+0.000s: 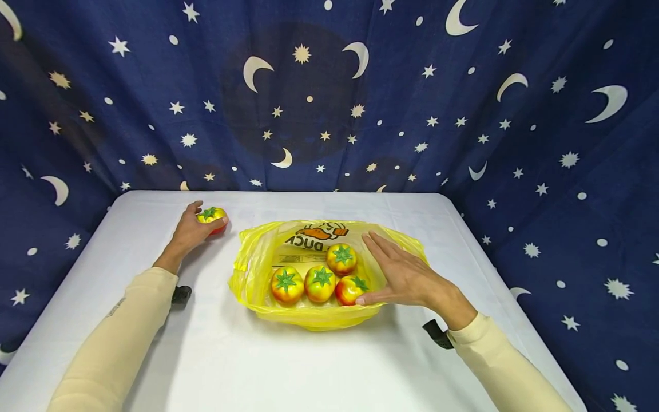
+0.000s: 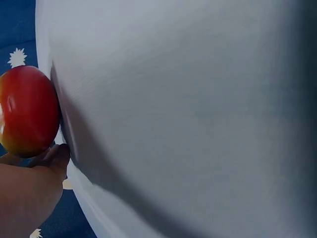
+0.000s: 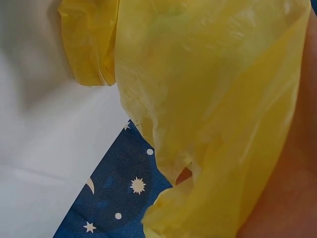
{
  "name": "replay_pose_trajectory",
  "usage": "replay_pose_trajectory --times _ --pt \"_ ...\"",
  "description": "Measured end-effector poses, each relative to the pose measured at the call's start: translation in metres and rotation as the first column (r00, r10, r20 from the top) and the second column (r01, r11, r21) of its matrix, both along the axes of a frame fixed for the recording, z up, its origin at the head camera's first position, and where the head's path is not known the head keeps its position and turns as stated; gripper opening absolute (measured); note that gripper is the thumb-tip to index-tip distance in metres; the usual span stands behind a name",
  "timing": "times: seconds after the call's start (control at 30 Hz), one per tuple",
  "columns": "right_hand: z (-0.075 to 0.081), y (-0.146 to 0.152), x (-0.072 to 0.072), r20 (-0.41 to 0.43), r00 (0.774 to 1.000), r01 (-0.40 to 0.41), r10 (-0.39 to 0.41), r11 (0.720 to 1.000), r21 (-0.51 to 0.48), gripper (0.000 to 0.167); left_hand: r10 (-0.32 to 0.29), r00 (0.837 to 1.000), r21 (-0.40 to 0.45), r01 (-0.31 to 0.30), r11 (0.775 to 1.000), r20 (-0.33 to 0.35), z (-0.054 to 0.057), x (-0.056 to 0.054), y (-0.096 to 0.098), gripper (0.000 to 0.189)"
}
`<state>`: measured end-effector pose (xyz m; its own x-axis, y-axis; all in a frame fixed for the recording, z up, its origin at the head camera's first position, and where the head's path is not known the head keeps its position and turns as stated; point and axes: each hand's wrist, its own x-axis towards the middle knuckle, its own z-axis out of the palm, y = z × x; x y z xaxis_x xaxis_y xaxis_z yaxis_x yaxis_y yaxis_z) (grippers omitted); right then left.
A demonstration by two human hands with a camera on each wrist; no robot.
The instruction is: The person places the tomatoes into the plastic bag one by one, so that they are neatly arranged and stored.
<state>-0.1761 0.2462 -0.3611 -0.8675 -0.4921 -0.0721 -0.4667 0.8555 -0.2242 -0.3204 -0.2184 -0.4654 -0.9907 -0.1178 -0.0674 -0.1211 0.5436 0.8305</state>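
At the far left of the table, my left hand [image 1: 188, 231] holds a red-and-yellow tomato [image 1: 211, 213] with a green star-shaped top, the thumb in front and a finger behind. The left wrist view shows the tomato's red side [image 2: 29, 110] with fingertips against it. A yellow plastic bag [image 1: 309, 321] lies mid-table with its mouth wide. Several similar tomatoes, one of them a tomato [image 1: 342, 258] at the back, sit inside. My right hand [image 1: 412, 279], fingers straight and thumb spread, is at the bag's right side. In the right wrist view the bag [image 3: 198, 84] hides most of that hand.
A white cloth covers the table [image 1: 309, 372]. Behind and along the sides hangs a dark blue curtain [image 1: 319, 126] with moons and stars. Black straps [image 1: 437, 333] show at both wrists. A duck print [image 1: 323, 231] marks the bag's inner back wall.
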Motion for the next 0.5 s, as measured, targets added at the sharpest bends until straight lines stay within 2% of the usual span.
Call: replay_pose_trajectory --times 0.23,0.5 --pt "0.0003 0.0001 0.0001 -0.003 1.000 -0.005 0.005 1.000 0.004 0.131 -0.018 1.000 -0.035 0.018 0.999 -0.012 -0.0033 0.0012 0.0012 0.095" --pt "0.0003 -0.0002 -0.0006 0.001 1.000 -0.006 0.006 1.000 -0.001 0.131 -0.013 0.999 -0.088 0.016 0.996 0.032 -0.0024 0.0001 0.0006 0.089"
